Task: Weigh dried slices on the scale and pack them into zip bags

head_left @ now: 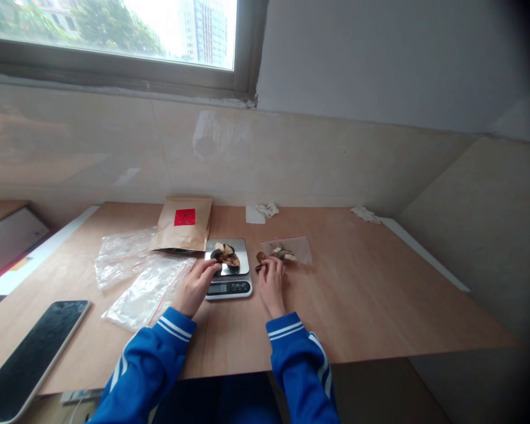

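Observation:
A small silver kitchen scale (242, 270) sits mid-table with a pile of brown dried slices (226, 255) on its platform. My left hand (197, 287) reaches onto the scale's near left edge, fingers curled beside the slices. My right hand (272, 281) lies right of the scale, fingers pinched at the mouth of a small clear zip bag (297, 248) that holds more dried slices. Both arms wear blue sleeves with white stripes.
A brown paper pouch with a red label (184, 224) lies behind the scale. Several empty clear zip bags (146, 287) lie to the left. A phone (30, 353) rests at the near left corner. Crumpled tissues (265, 209) lie by the back wall.

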`<state>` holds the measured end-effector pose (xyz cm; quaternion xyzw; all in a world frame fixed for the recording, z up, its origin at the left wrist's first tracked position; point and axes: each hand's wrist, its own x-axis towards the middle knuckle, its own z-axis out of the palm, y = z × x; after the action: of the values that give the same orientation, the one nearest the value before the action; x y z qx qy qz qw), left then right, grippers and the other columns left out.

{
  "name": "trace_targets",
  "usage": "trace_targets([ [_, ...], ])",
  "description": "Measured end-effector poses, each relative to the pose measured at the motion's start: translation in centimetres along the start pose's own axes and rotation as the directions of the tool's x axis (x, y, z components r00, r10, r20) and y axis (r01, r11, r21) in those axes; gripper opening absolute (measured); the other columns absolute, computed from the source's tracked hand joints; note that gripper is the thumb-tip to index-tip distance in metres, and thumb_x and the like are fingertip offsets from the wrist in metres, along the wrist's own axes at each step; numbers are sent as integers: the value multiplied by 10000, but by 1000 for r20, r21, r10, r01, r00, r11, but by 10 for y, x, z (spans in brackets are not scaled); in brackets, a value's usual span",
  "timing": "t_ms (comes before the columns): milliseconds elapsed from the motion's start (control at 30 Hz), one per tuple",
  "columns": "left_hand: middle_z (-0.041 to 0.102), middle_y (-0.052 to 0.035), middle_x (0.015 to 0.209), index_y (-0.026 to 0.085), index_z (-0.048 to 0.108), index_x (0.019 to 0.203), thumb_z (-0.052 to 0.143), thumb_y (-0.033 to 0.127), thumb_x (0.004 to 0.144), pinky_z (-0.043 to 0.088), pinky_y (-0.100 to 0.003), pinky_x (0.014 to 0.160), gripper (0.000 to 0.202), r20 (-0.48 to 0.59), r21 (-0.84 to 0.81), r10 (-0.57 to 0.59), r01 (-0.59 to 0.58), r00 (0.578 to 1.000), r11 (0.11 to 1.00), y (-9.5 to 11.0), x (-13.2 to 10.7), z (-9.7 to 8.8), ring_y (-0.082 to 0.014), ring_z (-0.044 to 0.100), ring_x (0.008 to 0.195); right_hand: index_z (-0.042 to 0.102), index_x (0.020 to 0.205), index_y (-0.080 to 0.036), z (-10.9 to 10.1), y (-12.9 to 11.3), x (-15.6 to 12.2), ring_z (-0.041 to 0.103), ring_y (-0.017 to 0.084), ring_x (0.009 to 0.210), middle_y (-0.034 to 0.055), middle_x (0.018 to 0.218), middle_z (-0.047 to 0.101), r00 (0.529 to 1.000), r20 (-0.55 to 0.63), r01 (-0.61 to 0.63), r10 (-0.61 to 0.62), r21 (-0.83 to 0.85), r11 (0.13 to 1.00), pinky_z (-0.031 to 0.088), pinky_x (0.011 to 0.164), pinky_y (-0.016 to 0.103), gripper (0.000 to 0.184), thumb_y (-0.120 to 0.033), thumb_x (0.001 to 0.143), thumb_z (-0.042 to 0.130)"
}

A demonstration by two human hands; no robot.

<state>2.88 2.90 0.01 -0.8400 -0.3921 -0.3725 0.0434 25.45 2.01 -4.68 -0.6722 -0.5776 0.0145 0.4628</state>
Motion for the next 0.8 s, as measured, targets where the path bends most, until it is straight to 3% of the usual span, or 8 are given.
trace_targets([
  [267,606,-87,1214,265,477,1341,438,103,884,538,-336,878,486,24,19,72,-72,997,997,3,-5,0,-194,616,1053,536,909,-197,0,-1,0,483,232,1017,85,1068,521,1000,0,-1,1,-9,1000,379,891,396,147,-183,869,395],
  [400,609,-84,1240,272,447,1364,445,101,868,508,-410,920,525,33,53,82,-83,996,995,8,-1,-3,-227,584,1124,533,915,-197,0,-1,0,483,235,1020,86,1076,520,1000,3,-3,3,-9,1000,381,887,398,151,-176,866,392],
  [600,560,-77,1325,239,463,1350,428,100,866,450,-406,1002,505,23,44,98,-99,995,994,3,-4,-16,-219,493,1256,533,906,-196,0,-1,1,487,234,1034,85,1070,527,1000,-1,-1,1,6,1000,383,889,396,145,-169,865,397],
  [700,551,-75,1335,222,505,1304,427,107,864,453,-380,991,461,6,81,57,-58,998,995,-4,-6,-26,-217,489,1258,537,906,-195,0,0,1,490,234,1033,89,1067,530,1000,-1,-1,1,7,1000,384,890,397,142,-174,868,401],
  [800,604,-63,1258,224,573,1200,422,156,875,468,-364,955,365,-94,121,-110,121,989,985,-13,-4,-36,-208,574,1140,541,897,-195,0,0,1,493,231,1017,89,1059,536,1000,-1,-2,2,4,1000,384,893,395,139,-174,867,406],
])
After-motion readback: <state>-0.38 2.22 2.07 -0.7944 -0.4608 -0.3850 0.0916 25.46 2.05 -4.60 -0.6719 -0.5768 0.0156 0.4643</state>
